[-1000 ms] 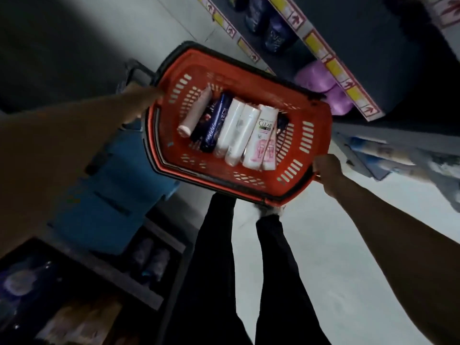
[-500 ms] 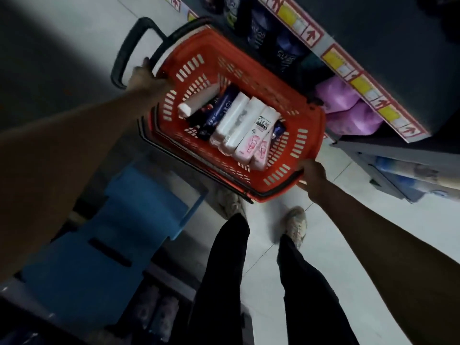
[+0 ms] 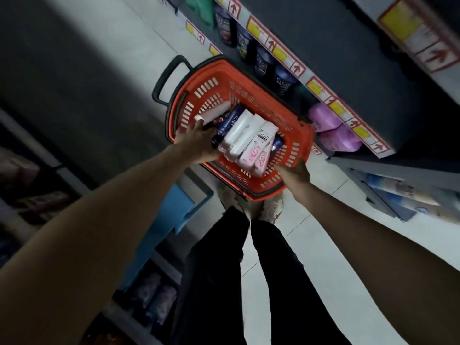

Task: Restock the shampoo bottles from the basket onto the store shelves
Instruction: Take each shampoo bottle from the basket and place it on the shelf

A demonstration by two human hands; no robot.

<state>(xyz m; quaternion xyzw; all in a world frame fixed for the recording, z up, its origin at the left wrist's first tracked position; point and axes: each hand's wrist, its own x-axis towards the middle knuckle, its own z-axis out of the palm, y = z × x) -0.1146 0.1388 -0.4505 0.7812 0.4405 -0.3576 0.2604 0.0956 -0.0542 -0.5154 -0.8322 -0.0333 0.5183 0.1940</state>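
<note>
An orange shopping basket [image 3: 251,97] with a black handle [image 3: 164,78] sits low in the aisle, in front of my feet. Several shampoo bottles lie in it side by side: a pale pink one [image 3: 215,112], a dark blue one [image 3: 231,120], white ones [image 3: 239,133] and a pink-and-white Clear bottle [image 3: 260,145]. My left hand [image 3: 196,141] reaches into the basket's left side, its fingers on the dark bottles; whether they close round one is hidden. My right hand [image 3: 296,171] grips the basket's near right rim.
The store shelf [image 3: 348,58] on the right holds dark shampoo bottles [image 3: 262,62] behind a yellow-and-red price strip [image 3: 286,56], with pink packs [image 3: 332,131] beside them. A blue crate [image 3: 169,215] stands at the left. My black-trousered legs [image 3: 224,270] are right behind the basket.
The basket has come down lower, by the shelf. My left hand has left the basket's far edge and gone inside onto the bottles. My right hand stays on the rim.
</note>
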